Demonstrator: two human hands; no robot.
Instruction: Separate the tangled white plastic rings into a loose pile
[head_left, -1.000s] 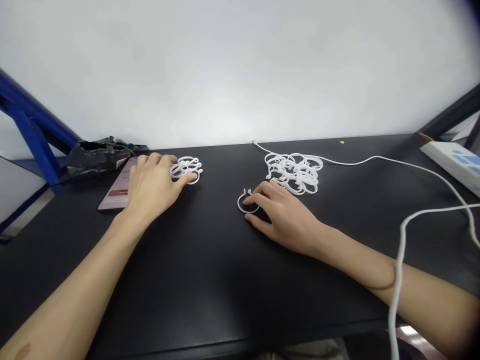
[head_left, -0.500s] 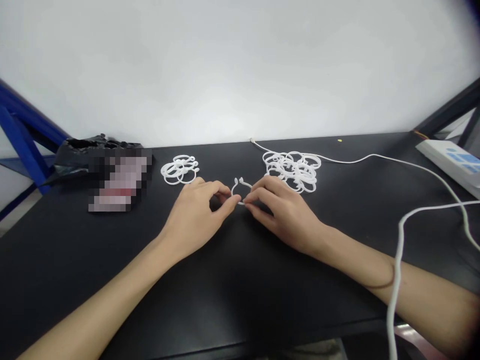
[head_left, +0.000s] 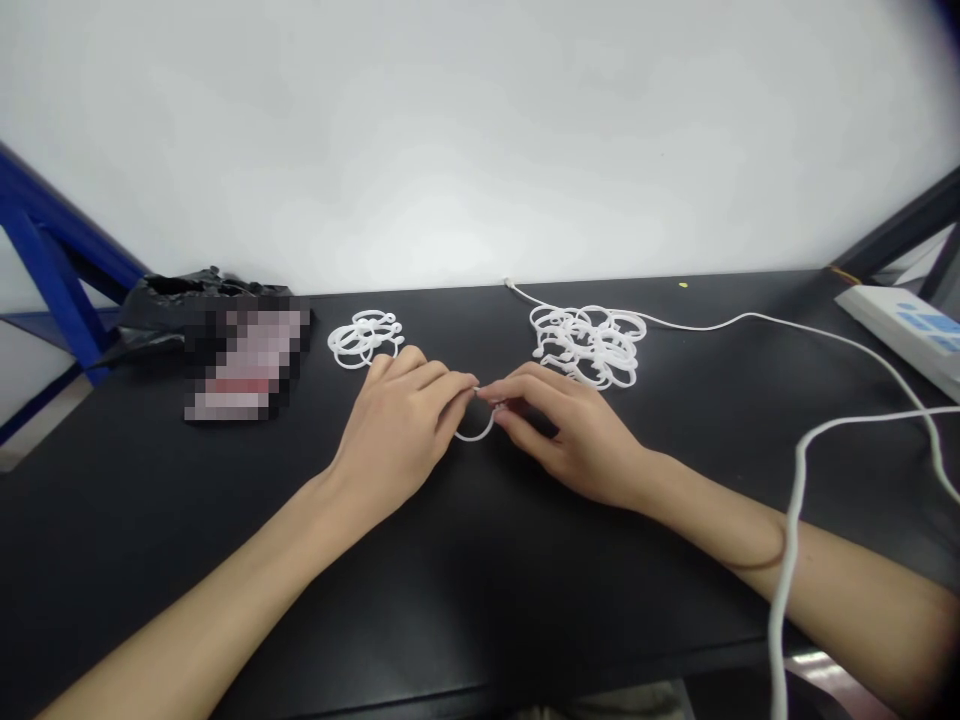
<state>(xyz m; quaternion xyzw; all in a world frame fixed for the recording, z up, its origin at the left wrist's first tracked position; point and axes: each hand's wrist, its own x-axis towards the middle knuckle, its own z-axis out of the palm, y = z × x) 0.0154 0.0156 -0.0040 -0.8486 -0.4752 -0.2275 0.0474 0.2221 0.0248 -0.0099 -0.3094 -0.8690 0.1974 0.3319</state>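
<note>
A single white plastic ring (head_left: 475, 432) is held between both hands over the middle of the black table (head_left: 420, 600). My left hand (head_left: 401, 425) pinches its left end and my right hand (head_left: 562, 430) pinches its right end, fingertips meeting at the ring's open ends. Only the ring's lower arc shows below the fingers. A small pile of white rings (head_left: 365, 338) lies just beyond my left hand. A larger tangle of white rings (head_left: 589, 345) lies just beyond my right hand.
A blurred-out flat object (head_left: 244, 365) and a crumpled black bag (head_left: 176, 300) sit at the left rear. A white cable (head_left: 795, 500) runs across the right side. A white power strip (head_left: 900, 325) lies at the right edge. Blue frame bars (head_left: 45, 270) stand at the left.
My left hand left the small ring pile and came to the centre. Both hands now pinch the single ring, which has turned so its arc hangs toward me.
</note>
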